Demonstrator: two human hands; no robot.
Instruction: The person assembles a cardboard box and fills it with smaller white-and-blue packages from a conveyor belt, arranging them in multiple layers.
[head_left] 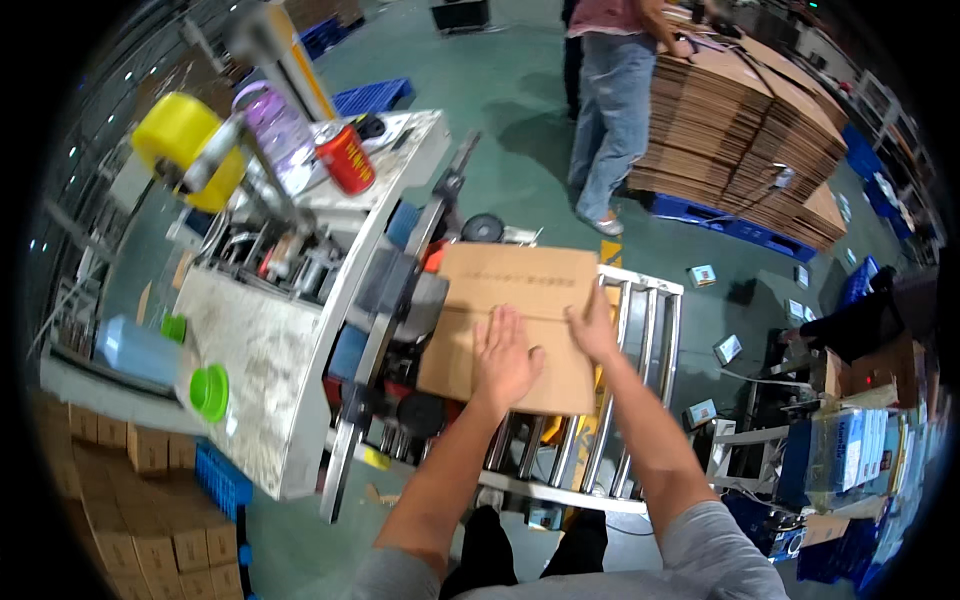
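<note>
A closed brown cardboard box (520, 275) sits at the left end of a metal roller conveyor, beside the belts and wheels of a box-sealing machine (395, 290). Flat on its top, across the middle seam, lies my left hand (503, 358), fingers stretched out and thumb apart. My right hand (597, 328) grips the box's right edge, thumb over the top and fingers along the side. The undersides of those fingers are hidden. Bare rollers (650, 340) show to the right of the box.
A yellow tape roll (190, 150), a red can (345, 160) and a purple bottle (275, 125) are on the machine's left side. Stacked cardboard sheets (740, 140) stand on a blue pallet, with a person (610, 100) beside them. Small packages (728, 348) lie on the floor at right.
</note>
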